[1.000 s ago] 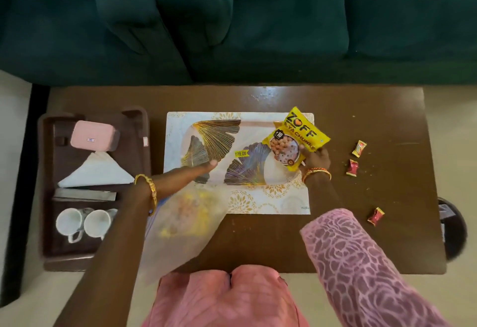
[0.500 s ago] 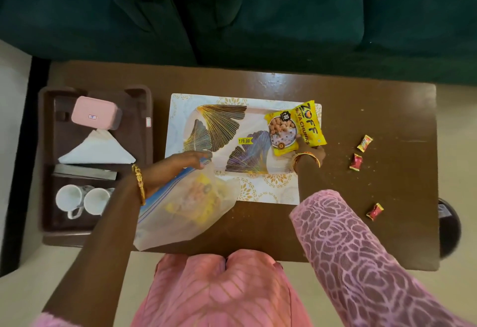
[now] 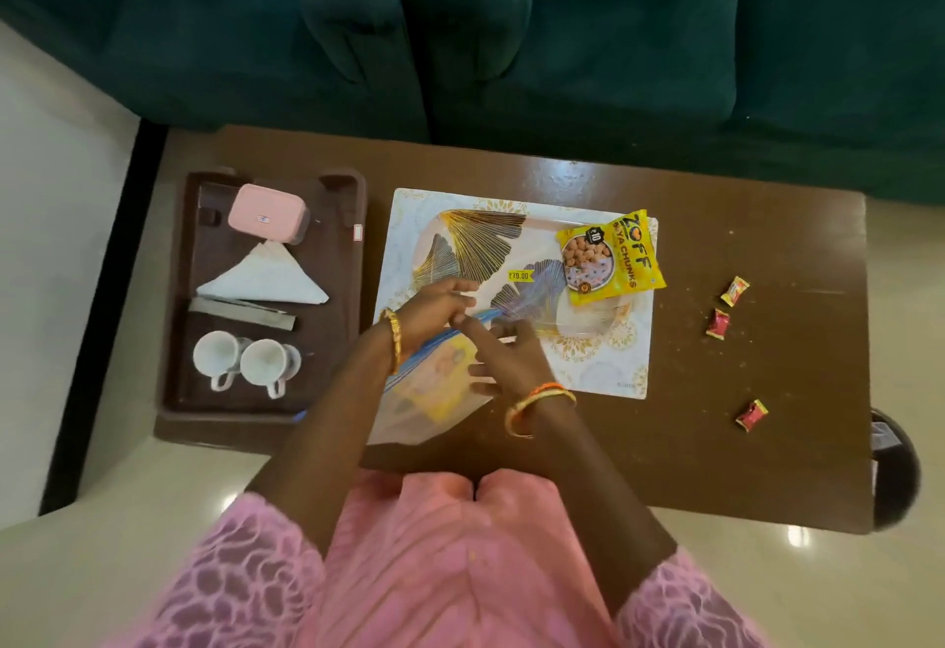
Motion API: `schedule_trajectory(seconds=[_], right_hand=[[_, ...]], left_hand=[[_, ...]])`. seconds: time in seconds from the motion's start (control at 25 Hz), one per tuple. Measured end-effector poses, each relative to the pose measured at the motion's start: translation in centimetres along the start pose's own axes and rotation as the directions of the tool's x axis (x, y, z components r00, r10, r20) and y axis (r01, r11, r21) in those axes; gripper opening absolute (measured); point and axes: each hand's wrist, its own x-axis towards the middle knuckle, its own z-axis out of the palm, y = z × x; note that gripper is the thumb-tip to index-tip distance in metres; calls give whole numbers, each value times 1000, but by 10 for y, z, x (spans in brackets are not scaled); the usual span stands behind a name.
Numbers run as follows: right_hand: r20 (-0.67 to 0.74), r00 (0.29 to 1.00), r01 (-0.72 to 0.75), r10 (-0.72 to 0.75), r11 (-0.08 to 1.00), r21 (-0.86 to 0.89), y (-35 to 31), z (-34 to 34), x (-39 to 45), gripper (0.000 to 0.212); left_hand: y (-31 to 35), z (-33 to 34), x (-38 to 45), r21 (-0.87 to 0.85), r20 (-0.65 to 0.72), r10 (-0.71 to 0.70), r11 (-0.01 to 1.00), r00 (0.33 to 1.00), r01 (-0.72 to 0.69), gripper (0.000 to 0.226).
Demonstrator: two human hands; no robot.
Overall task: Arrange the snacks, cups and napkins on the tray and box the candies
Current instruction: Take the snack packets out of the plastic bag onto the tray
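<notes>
Both hands meet at the mouth of the clear zip-top plastic bag (image 3: 434, 391): the left hand (image 3: 434, 310) pinches its rim while the right hand (image 3: 503, 356), fingers loosely spread, reaches in, likely for the yellow packet inside to join the yellow soya-chunks packet (image 3: 611, 256) on the white leaf-patterned tray (image 3: 603, 371).

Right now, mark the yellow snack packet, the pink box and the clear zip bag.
yellow soya chunks snack packet (image 3: 611, 258), head view, middle of its printed front.
pink rectangular plastic box (image 3: 267, 211), head view, centre of its lid.
clear plastic zip bag (image 3: 434, 402), head view, its lower body.
</notes>
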Motion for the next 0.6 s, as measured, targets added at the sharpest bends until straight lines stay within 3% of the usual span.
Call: schedule_trajectory(seconds=[0.04,0.12,0.28,0.36,0.48,0.6], right_hand=[[31,999,-43,41,998,52,11,12,-2,43],[-36,999,-3,10,985,172,23,28,0,36],[-159,986,78,-50,981,176,18,25,6,21],[-136,989,77,-53,981,177,17,19,6,4],[-103,989,117,-106,988,99,15,5,3,9],[-86,986,150,-141,982,113,22,-10,-1,31]], left_hand=[[-3,3,-2,-30,-33,18,999,999,-19,33],[-9,6,-5,-50,-82,26,998,996,-30,34],[-21,6,-16,-160,-30,-11,987,999,6,37],[-27,5,-23,-34,-31,27,999,999,-29,42],[-38,-8,-35,287,37,95,952,995,-102,57],[-45,-17,-45,462,142,47,880,989,-108,70]])
